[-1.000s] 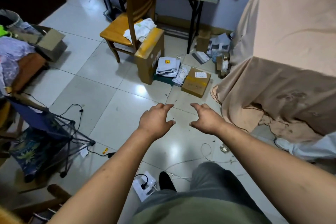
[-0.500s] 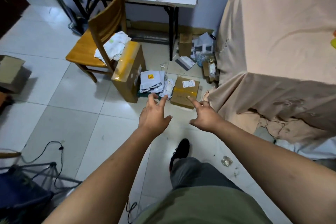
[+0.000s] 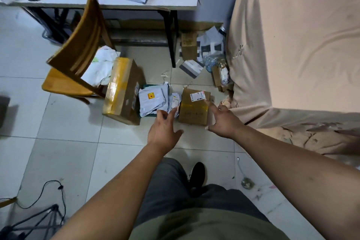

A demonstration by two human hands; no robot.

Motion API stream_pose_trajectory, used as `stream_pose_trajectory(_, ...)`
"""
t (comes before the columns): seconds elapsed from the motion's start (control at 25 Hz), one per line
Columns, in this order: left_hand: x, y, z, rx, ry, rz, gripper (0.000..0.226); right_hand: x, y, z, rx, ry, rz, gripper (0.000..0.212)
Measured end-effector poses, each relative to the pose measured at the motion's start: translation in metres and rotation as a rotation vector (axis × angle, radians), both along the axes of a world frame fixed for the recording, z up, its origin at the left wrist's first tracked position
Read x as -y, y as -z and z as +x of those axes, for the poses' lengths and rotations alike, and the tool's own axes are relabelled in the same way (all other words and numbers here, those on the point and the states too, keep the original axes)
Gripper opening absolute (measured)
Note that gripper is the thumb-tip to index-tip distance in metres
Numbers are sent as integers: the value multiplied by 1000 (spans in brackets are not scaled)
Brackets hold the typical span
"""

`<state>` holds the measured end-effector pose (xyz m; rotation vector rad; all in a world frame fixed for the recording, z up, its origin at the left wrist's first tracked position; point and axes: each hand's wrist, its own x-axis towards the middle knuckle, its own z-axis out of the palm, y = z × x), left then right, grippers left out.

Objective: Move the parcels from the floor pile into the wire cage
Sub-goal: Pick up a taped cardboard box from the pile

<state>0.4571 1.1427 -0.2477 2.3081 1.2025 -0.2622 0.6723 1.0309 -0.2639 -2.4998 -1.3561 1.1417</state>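
Hovering over the floor pile, both hands are empty. The left hand [image 3: 162,132] has its fingers spread above the near edge of the mailers [image 3: 152,101]. The right hand [image 3: 225,121] is spread wide, forefinger out over the right side of the small box [image 3: 192,112]. Whether either hand touches anything I cannot tell.

The small box lies flat on the tiles between the mailers and the cloth [image 3: 292,45], label up, yellow tape across it. It looks stiff and probably light. Bare cardboard should grip well, the tape less so. The best hold, I judge, is palms on opposite side walls, or fingers tucked under the near edge to tip it up.

The mailers are soft, slick plastic bags, loosely stacked. They would likely sag and slide, so pinch them as one bundle or carry them on a box. The big box [image 3: 121,91], beside the chair [image 3: 64,82], likely weighs most and wants both hands low. The cage is not in view.
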Motion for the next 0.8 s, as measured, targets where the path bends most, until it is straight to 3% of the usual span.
stream_pose_trajectory(0.2, -77, 85, 49, -34, -32, -72, 113, -66, 86, 56, -47, 108, -34, 107)
stream_pose_trajectory(0.32, -125, 167, 87, -73, 5, -130, 111, -105, 168, 83, -43, 179, -43, 107)
stream_pose_trajectory(0.48, -178, 345, 147, -54, 55, -301, 105, -147, 338, 112, 7, 237, -54, 108)
stream_pose_trajectory(0.6, -192, 488, 184, -103, -66, -394, 113, -158, 477, 128, -5, 249, -83, 113)
stream_pose_trajectory(0.8, -203, 670, 206, -182, -118, -448, 119, -155, 643, 162, 14, 228, -195, 116)
